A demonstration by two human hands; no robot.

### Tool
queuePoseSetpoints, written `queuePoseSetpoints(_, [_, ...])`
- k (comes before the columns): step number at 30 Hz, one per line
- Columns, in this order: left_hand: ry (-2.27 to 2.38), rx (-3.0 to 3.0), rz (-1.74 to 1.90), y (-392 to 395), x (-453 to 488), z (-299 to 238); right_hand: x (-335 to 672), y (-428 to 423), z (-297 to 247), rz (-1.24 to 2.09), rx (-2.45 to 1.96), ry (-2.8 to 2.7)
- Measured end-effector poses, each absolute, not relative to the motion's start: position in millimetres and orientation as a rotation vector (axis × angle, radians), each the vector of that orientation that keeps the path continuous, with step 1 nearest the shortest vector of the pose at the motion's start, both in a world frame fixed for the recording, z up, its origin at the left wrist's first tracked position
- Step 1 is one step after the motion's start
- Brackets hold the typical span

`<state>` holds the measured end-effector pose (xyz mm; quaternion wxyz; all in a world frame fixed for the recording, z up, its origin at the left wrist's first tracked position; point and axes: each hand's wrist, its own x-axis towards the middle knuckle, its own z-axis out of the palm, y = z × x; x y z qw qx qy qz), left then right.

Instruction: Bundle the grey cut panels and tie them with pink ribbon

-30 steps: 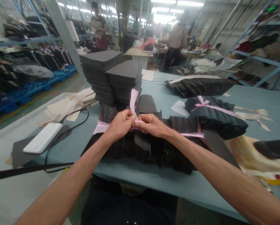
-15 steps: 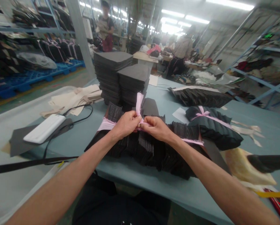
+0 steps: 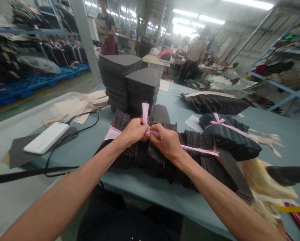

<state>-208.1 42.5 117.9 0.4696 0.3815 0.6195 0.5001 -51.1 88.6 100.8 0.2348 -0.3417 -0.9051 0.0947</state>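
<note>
A long bundle of black sheet pieces [image 3: 156, 159] lies across the table in front of me. Around it runs a pink fabric strip [image 3: 200, 149], drawn together near the bundle's middle. My left hand [image 3: 135, 131] pinches the strip there, and one end stands upright above its fingertips. My right hand [image 3: 166, 139] pinches the same strip close against the left, with a short piece showing over its fingers. Fingers cover the crossing point, so I cannot tell whether a knot is formed.
Behind the bundle rise two stacks of dark sheets [image 3: 142, 78]. To the right lies a dark bundle tied with a pink bow [image 3: 230, 137], and beyond it another black bundle [image 3: 212, 102]. A white power bank [image 3: 46, 138] with a black cable sits at left. Two people stand farther back.
My right hand has turned and shifted slightly, its fingers now more over the strip's crossing. The upright pink end has moved a little left and sits lower.
</note>
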Motion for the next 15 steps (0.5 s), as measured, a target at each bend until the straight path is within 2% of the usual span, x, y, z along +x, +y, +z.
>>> queuePoseSetpoints(8, [1.456,0.927,1.236,34,-212,124,-54,90,103,0.087,-0.887,-2.582])
queuePoseSetpoints(12, [1.267,1.141,1.114,26,-222,121,-54,89,113,0.066,-0.933,-2.663])
queuePoseSetpoints(15, [1.342,1.358,1.135,24,-222,114,-55,87,120,0.037,-0.972,-2.730])
